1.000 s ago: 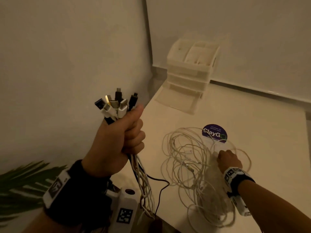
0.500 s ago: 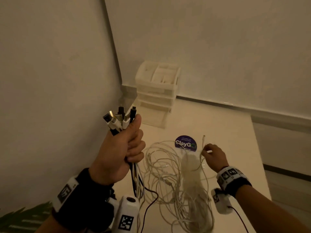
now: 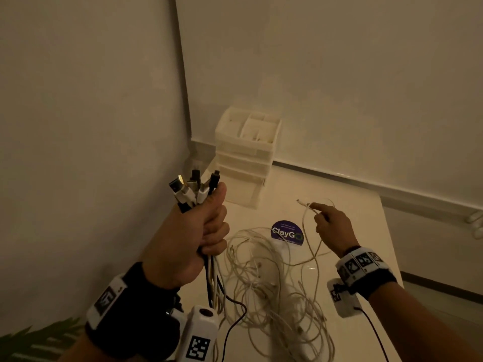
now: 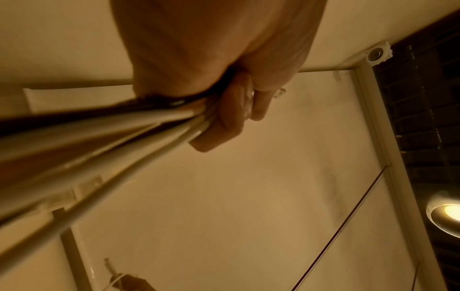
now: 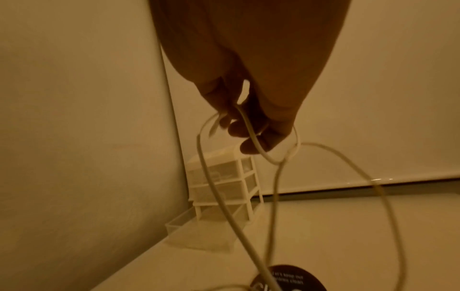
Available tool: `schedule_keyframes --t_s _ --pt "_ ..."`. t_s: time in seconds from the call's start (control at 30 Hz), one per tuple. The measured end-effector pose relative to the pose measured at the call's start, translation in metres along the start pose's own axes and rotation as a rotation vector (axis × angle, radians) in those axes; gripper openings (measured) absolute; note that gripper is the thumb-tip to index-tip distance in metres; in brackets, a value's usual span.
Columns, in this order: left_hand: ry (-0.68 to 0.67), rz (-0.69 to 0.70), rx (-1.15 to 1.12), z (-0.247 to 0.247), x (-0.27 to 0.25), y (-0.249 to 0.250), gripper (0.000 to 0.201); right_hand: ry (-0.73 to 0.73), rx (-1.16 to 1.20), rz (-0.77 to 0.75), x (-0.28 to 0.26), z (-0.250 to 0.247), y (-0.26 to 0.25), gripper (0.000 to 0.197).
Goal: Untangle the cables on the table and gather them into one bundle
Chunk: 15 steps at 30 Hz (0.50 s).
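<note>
The step in hand seems to be the collecting of cable ends: the left hand (image 3: 194,232), at 9 o'clock of the table (image 3: 347,212), is raised and makes a tight fist around a bunch of plugs (image 3: 192,188), black and white ones, which stand out above the thumb while their cords hang down below the fist to the tangle (image 3: 264,278). The right hand (image 3: 333,227), at about 2 o'clock from the tangle and lifted above the table, pinches one thin white cable (image 3: 304,220) near its small connector, between thumb and forefinger; in the right wrist view this cable makes a loose loop around the fingers (image 5: 236,130). I judge that the next move is to bring this end over to the left fist and put it beside the other plugs, pulling slowly, because its length goes back down into the pile and may catch other loops. The tangle itself is pale, thin and much overlapped, lying at the centre of the table and just touching a round purple sticker (image 3: 287,232) at its 12 o'clock; a drawer organiser (image 3: 245,150) stands in the far corner
</note>
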State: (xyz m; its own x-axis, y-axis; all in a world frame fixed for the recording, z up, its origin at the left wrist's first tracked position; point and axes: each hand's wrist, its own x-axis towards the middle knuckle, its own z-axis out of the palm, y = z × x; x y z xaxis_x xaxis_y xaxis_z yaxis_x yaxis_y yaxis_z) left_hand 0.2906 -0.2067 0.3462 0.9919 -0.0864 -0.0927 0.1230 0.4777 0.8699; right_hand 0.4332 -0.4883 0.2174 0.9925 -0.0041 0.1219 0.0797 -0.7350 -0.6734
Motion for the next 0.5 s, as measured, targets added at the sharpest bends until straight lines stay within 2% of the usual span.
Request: schedule_keyframes --t_s 0.1,0.2,0.4,0.43,0.5 --pt "0.002 0.009 -0.009 -0.003 -0.003 0.001 0.05 -0.163 -0.194 0.036 0.006 -0.006 -0.009 0.02" --pt "0.002 0.004 0.0 -0.006 -0.004 0.001 0.05 -0.279 -0.346 0.081 0.01 -0.019 -0.016 0.018" --pt "-0.016 -0.015 0.042 -0.009 -0.002 -0.002 0.053 -0.286 -0.636 0.171 0.006 -0.041 -0.039 0.021" --pt "-0.022 -0.017 0.051 -0.008 -0.002 -0.003 0.053 -0.302 -0.613 0.197 0.008 -0.045 -0.043 0.022" --pt "-0.029 -0.02 0.059 -0.005 0.0 -0.004 0.054 -0.292 -0.397 0.269 0.014 -0.055 -0.046 0.022"
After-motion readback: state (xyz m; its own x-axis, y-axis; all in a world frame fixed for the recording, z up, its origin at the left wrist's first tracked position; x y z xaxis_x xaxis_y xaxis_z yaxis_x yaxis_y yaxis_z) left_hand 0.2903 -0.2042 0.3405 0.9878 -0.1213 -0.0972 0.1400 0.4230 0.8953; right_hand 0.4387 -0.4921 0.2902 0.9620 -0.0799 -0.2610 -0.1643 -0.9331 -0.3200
